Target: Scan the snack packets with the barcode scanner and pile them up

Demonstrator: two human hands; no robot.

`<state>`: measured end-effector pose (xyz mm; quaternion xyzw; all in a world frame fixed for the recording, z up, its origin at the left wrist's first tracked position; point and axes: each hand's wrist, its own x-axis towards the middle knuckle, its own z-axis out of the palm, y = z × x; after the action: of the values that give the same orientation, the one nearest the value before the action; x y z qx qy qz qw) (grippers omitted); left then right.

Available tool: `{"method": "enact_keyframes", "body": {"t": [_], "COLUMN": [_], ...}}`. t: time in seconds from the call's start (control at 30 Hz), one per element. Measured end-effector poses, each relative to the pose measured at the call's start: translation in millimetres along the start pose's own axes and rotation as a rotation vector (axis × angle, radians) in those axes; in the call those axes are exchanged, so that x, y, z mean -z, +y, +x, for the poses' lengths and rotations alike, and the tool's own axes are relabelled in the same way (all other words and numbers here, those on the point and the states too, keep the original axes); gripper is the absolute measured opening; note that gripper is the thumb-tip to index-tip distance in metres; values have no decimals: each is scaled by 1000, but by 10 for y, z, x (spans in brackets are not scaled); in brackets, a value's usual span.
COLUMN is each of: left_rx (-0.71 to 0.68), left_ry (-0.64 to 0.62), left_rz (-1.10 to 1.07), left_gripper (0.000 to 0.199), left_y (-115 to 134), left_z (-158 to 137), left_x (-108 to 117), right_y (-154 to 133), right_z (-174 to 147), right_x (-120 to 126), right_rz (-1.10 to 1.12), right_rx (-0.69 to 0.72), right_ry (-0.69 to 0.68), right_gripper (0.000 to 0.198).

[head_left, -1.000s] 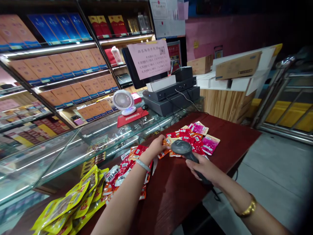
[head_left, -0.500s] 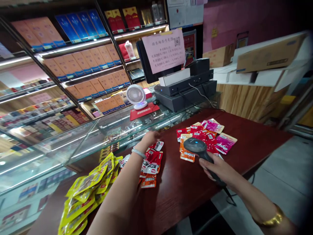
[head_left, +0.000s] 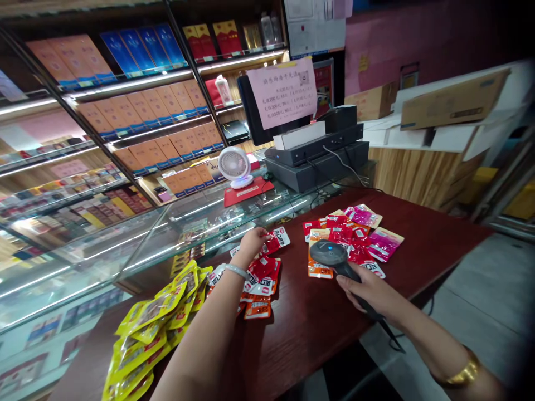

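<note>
My right hand grips the handle of a grey barcode scanner, its head over an orange packet at the near edge of a spread of red and pink snack packets. My left hand rests on a red packet at the top of a second pile of red and orange packets, fingers pinching its edge. Both piles lie on a dark red wooden counter.
A heap of yellow snack packets lies at the counter's left end. Behind it runs a glass display case with a small white fan, a cash register with monitor and shelves of boxes. Cardboard boxes sit at right.
My left hand moved left from the pink-red spread to the second pile, carrying a red packet there. The scanner stayed over the spread. The view turned left.
</note>
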<state>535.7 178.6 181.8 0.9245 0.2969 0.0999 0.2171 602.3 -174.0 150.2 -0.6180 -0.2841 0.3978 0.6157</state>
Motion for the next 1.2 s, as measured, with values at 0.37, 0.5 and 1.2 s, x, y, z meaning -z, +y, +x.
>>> {"method": "enact_keyframes", "body": {"t": [0.37, 0.5, 1.2], "left_rx": [35, 29, -50], "left_ry": [36, 33, -1], "left_rz": [-659, -641, 26], "left_gripper": [20, 15, 97], "left_y": [698, 810, 1798], "left_z": [-120, -103, -327], "left_x": [-452, -513, -1654], "right_y": [-104, -92, 143], "right_z": [29, 14, -62], "right_x": [-114, -88, 350], "right_rz": [-50, -34, 209], "right_rx": [68, 63, 27], "right_ry": [-44, -36, 50], "right_gripper": [53, 52, 51]}}
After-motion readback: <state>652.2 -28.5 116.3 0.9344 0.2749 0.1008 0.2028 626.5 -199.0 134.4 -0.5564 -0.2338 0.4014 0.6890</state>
